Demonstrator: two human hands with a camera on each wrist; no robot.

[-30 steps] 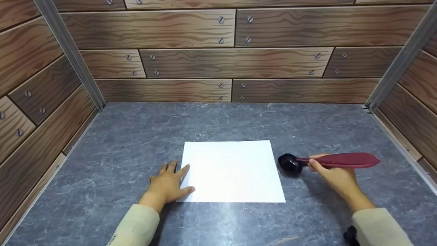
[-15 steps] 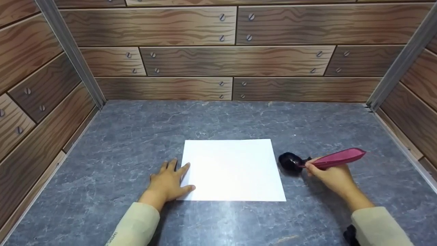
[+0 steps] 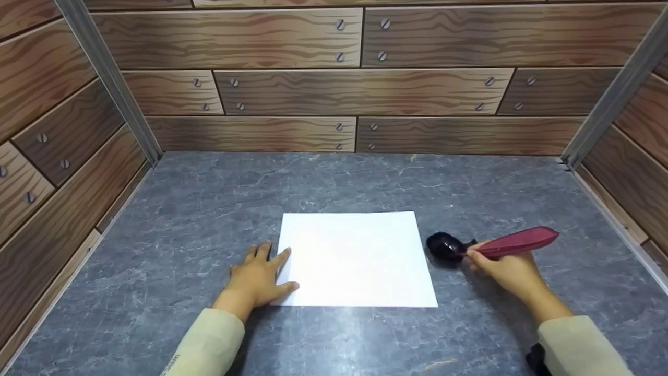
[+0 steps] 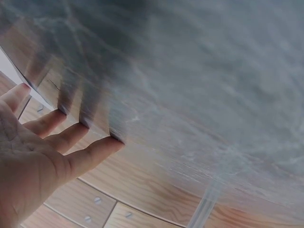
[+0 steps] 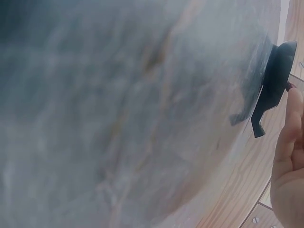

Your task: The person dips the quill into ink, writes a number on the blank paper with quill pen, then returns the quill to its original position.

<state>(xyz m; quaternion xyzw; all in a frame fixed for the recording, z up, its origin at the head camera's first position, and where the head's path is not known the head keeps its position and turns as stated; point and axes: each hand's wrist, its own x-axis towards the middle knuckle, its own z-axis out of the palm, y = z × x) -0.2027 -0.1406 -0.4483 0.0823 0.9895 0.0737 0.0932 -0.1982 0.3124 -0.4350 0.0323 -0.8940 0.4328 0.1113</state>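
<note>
A white sheet of paper (image 3: 357,261) lies flat on the grey marbled table. My left hand (image 3: 255,279) rests at its left edge with fingers spread; thumb and index finger lie on the paper, the other fingertips on the table. In the left wrist view, that hand's fingers (image 4: 90,154) touch the tabletop. To the right of the sheet sits a glossy black dish (image 3: 443,246) with a short handle, also a black dish (image 5: 279,71) in the right wrist view. My right hand (image 3: 514,274) pinches a dark red feather-shaped pen (image 3: 522,242), its thin end at the dish; the very tip is unclear.
Wood-patterned walls (image 3: 292,91) enclose the table (image 3: 209,193) at the back and both sides. Grey metal posts (image 3: 112,78) stand at the back corners. A small black object (image 3: 536,359) shows beside the right sleeve.
The red pen has swung from nearly level to a slant, its broad end shifting left and slightly up. During the last half second it barely moves. The left hand stays on the paper.
</note>
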